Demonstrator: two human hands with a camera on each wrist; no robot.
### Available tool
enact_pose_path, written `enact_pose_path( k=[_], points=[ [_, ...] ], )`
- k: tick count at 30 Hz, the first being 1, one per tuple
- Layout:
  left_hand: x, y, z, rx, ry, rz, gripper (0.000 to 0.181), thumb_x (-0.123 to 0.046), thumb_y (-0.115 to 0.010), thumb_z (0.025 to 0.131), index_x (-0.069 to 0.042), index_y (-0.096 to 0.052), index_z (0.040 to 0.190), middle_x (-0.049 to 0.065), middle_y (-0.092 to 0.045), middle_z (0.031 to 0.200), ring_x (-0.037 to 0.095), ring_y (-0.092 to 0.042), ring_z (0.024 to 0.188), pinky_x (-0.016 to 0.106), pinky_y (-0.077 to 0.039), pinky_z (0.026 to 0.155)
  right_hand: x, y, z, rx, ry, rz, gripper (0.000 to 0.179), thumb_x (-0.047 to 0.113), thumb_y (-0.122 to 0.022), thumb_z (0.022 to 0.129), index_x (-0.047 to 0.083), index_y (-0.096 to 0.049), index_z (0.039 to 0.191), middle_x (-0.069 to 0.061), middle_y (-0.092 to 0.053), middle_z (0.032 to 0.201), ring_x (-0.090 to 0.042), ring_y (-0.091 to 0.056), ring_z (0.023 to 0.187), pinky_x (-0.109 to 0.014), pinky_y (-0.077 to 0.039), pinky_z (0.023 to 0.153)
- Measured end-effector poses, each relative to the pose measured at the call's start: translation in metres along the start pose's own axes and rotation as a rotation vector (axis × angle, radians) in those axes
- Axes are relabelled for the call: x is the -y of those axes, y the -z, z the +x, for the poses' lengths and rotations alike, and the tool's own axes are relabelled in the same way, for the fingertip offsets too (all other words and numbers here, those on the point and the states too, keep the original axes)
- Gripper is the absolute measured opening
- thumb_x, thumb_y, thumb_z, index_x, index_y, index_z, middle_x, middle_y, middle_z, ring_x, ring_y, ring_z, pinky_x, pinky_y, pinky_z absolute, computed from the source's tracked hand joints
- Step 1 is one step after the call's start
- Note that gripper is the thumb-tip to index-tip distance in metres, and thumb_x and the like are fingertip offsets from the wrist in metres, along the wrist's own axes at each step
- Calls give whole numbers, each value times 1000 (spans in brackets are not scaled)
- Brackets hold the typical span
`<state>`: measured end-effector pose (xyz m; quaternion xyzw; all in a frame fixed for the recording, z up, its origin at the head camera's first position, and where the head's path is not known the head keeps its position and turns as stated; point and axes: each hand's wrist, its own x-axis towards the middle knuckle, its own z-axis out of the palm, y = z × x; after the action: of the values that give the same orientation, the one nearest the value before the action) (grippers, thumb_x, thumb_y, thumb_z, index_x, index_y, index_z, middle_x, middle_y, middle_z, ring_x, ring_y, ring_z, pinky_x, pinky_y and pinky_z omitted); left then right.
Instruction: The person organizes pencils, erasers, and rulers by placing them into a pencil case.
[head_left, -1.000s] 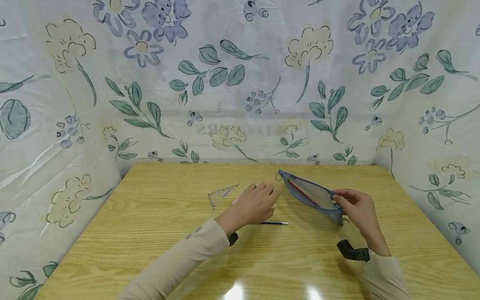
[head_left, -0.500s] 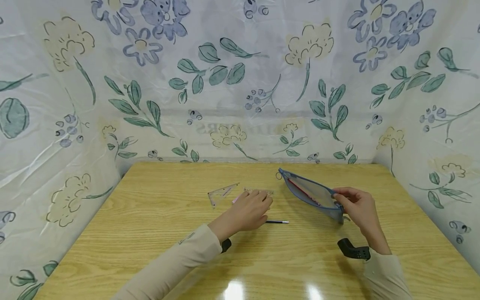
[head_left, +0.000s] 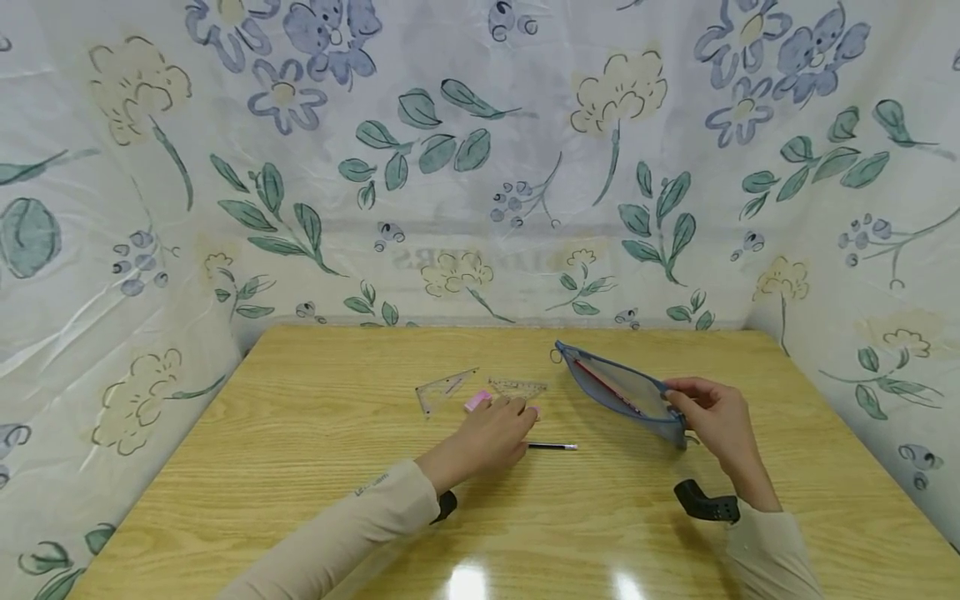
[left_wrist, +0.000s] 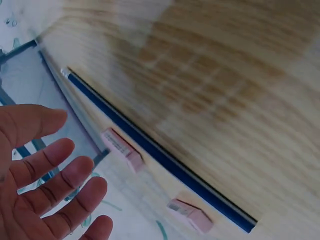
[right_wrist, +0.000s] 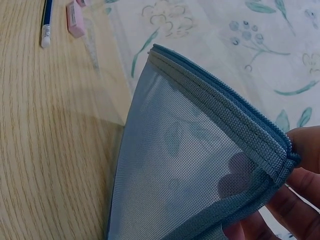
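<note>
My left hand (head_left: 480,442) hovers over the table with fingers relaxed and spread, nothing held. Close by lies a dark blue pencil (left_wrist: 160,152) with a white eraser end; the hand covers part of it in the head view. Two pink erasers (left_wrist: 122,150) lie beyond the pencil, one partly behind my fingers in the head view. At the right, my right hand (head_left: 711,412) pinches the corner of a blue mesh zip pouch (right_wrist: 180,135) and keeps its mouth spread. A red pencil (head_left: 609,387) is inside the pouch.
Farther back on the wooden table (head_left: 315,442) lie two clear set squares, a left triangle (head_left: 425,398) and a right triangle (head_left: 517,385). Floral cloth (head_left: 480,208) hangs behind and along both sides. A metal ring (head_left: 556,355) hangs at the pouch's far end.
My left hand has moved left and toward me, away from the pouch, uncovering the right set square and a pink eraser. The right hand and pouch stay nearly still.
</note>
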<state>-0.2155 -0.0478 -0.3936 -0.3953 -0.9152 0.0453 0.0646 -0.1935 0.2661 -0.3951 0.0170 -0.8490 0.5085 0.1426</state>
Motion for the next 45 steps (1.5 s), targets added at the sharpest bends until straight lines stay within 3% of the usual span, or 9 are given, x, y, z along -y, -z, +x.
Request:
enact_pose_path(
  k=[4, 15, 23, 36, 45],
  points=[
    [-1, -6, -1, 3, 15, 20, 24, -20, -62, 94, -11, -62, 116, 4, -58, 100, 19, -54, 83, 33, -46, 70, -2, 0, -1, -1, 0, 3, 25, 14, -62, 96, -6, -68, 111, -19, -69, 96, -4, -64, 74, -26, -53, 57],
    [-7, -15, -3, 99, 35, 79, 21, -15, -53, 100, -12, -62, 119, 5, -58, 103, 21, -56, 85, 36, -49, 71, -4, -1, -1, 9, 2, 6, 26, 14, -62, 96, -5, -68, 111, -18, -69, 95, -5, -64, 74, -26, -54, 58],
    [-6, -15, -4, 92, 26, 98, 17, -11, -56, 98, -10, -63, 113, 6, -59, 100, 20, -57, 82, 36, -50, 71, -3, -2, 0, -4, -8, -4, 26, 14, -62, 95, -6, -68, 111, -18, -69, 95, -4, -64, 74, -25, -53, 57],
    [-10, -16, -1, 119, 92, 51, 15, -6, -62, 92, -7, -62, 107, 4, -55, 87, 18, -52, 69, 32, -44, 60, -2, -1, -1, -2, -11, 7, 26, 14, -62, 95, -6, -68, 110, -19, -68, 96, -8, -65, 76, -26, -54, 58],
    [-13, -17, 2, 122, 86, 101, 9, -6, -63, 91, -6, -61, 99, 4, -52, 82, 16, -52, 71, 30, -42, 58, -1, 0, 0, -1, -13, 10, 25, 13, -62, 96, -6, -68, 111, -19, -68, 97, -5, -64, 75, -25, -54, 58]
  ],
)
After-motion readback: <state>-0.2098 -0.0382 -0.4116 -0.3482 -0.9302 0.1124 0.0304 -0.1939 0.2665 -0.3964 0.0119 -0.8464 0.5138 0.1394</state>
